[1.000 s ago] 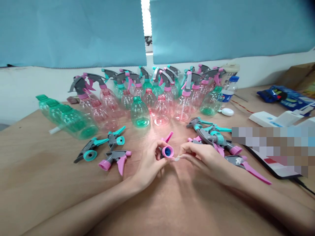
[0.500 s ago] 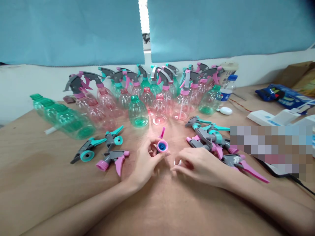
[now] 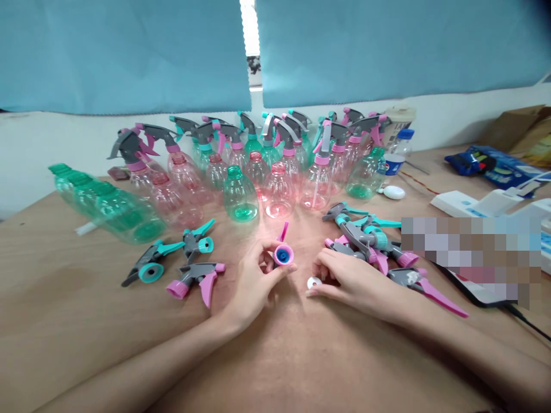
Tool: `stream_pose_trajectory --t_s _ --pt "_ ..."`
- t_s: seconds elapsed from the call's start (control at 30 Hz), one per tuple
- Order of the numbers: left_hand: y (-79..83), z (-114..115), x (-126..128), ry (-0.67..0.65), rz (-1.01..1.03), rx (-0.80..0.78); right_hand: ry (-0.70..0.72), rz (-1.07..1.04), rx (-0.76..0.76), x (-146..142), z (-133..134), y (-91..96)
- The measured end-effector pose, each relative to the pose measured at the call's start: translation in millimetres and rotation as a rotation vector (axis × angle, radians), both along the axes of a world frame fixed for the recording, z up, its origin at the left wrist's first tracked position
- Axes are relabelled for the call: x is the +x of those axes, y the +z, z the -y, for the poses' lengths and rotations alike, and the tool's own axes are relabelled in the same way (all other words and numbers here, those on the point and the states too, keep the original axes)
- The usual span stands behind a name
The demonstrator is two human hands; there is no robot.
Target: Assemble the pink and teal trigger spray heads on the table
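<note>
My left hand (image 3: 257,275) is closed around a spray trigger head. The pink collar (image 3: 283,254) of this head faces me, showing a blue inside, and its pink lever sticks up behind. To its right, my right hand (image 3: 344,275) has thumb and fingers bent about a small white washer (image 3: 314,283) with a hole in the middle. The washer is at the fingertips, low over the table. Left of my left hand lie loose trigger heads, one grey and pink (image 3: 197,281) and two with turquoise collars (image 3: 150,272). More trigger heads (image 3: 361,240) lie in a heap beyond my right hand.
Several clear pink and green bottles stand at the back, some with trigger heads on, such as a pink bottle (image 3: 316,186). Open green bottles (image 3: 124,212) stand at left. A drink bottle (image 3: 396,155), a blue packet (image 3: 495,166) and a power strip (image 3: 465,203) are at right.
My right hand has shifted slightly right and its fingers have loosened, so the washer's face and hole show. My left hand holds the trigger head as before.
</note>
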State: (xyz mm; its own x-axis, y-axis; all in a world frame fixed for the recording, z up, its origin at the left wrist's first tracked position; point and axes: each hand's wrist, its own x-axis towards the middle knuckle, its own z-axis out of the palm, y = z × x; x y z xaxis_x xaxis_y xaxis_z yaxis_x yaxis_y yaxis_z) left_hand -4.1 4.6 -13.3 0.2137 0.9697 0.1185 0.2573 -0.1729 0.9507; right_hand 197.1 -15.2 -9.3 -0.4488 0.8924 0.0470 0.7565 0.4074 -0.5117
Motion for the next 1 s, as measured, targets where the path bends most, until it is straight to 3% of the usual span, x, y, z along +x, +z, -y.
stream_pose_trajectory --t_s 0.33,0.53,0.8,1.0 --pt "1.5 0.3 0.6 -0.012 -0.002 -0.01 0.034 -0.145 -0.065 -5.0 -2.2 -0.7" --pt "-1.7 1.8 0.3 -0.052 -0.011 -0.021 -0.062 -0.378 -0.149 -4.2 -0.5 8.7" --pt "2.1 4.8 1.9 -0.195 -0.11 -0.021 -0.017 -0.665 -0.245 -5.8 2.8 13.1" --pt "3.7 6.6 2.9 -0.227 -0.124 -0.011 0.043 -0.666 -0.354 -8.3 3.1 12.0"
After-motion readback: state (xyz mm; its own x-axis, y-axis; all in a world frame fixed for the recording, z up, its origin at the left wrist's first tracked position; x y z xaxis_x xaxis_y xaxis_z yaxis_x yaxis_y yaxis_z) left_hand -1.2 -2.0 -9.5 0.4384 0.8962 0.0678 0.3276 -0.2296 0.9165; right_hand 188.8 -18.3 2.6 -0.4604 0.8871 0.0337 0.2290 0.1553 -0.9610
